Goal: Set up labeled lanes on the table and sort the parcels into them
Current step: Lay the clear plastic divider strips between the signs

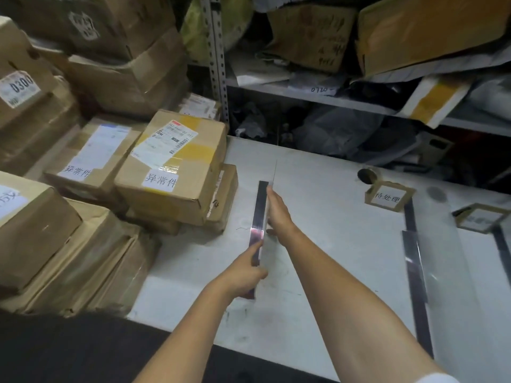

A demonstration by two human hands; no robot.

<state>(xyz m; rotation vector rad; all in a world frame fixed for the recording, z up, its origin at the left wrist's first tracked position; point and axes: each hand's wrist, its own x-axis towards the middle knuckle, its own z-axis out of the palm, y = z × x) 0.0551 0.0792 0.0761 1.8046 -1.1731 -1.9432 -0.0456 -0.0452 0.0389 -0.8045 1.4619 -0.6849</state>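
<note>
A dark glossy tape strip (260, 205) runs lengthwise on the white table (331, 244), away from me. My right hand (278, 210) lies flat along the strip's right edge, fingers straight, pressing it down. My left hand (246, 268) rests on the strip's near end, thumb lying along it. Stacked cardboard parcels (177, 167) with white labels stand at the table's left. A cardboard label stand (387, 197) with a white slip sits at the head of a second tape strip (414, 272) to the right.
Another cardboard label stand (481, 218) sits at the far right by a third tape strip (502, 244). A round cable hole (367, 174) is in the table. Metal shelving (359, 100) behind holds boxes and bagged parcels. More boxes (55, 244) pile up at left.
</note>
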